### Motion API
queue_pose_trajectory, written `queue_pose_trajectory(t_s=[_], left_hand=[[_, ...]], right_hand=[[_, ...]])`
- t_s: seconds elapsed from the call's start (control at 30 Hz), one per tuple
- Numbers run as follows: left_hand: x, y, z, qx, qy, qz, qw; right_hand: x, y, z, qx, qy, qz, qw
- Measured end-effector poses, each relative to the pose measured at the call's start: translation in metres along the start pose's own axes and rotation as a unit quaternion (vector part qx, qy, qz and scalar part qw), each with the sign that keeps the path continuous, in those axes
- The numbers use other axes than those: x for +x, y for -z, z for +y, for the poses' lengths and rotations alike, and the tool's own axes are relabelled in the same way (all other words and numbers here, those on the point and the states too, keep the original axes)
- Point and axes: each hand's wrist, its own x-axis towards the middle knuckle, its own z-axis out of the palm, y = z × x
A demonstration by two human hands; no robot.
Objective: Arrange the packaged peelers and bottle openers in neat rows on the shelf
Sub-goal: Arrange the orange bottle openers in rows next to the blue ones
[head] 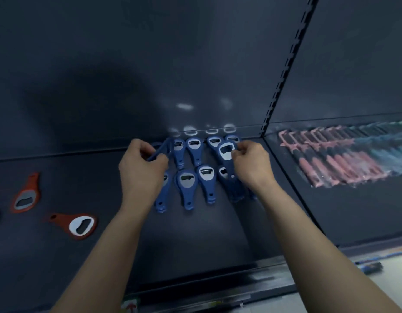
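At centre frame, the left hand [142,170] pinches a tilted blue plastic bottle opener [160,150]; the right hand [252,164] pinches another blue opener [227,152] above two rows of blue openers [186,187] on the dark shelf [195,233].

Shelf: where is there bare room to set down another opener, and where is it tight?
Bare shelf lies in front of the blue openers toward the front lip; another strip separates them from the red openers. The right bay is free before the packaged peelers. Crowded: the back, where left hand and right hand each hold a blue opener.
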Motion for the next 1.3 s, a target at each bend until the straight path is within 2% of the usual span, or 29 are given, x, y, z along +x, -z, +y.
queue_pose_trajectory(t_s=[0.23, 0.5, 0.63, 0.83, 1.07, 1.3], left_hand=[[-0.018, -0.046, 0.012, -0.064, 0.01, -0.066, 0.996], [-0.031, -0.074, 0.01, -0.044, 0.041, -0.054, 0.997], [-0.034, -0.074, 0.009, -0.087, 0.086, -0.04, 0.992], [-0.037, -0.068, 0.01, -0.147, 0.13, -0.031, 0.98], [-0.034, -0.068, 0.009, -0.075, 0.098, -0.029, 0.992], [-0.015, -0.068, 0.004, -0.081, 0.109, -0.002, 0.991]], right_hand=[[0.025, 0.025, 0.033, -0.018, -0.048, -0.026, 0.998], [0.032, 0.035, 0.059, -0.011, -0.061, -0.077, 0.995], [0.031, 0.034, 0.061, 0.014, -0.06, -0.089, 0.994], [0.033, 0.033, 0.056, 0.051, -0.049, -0.057, 0.996], [0.039, 0.028, 0.055, 0.059, -0.044, -0.02, 0.997], [0.058, 0.023, 0.044, 0.068, -0.042, -0.024, 0.997]])
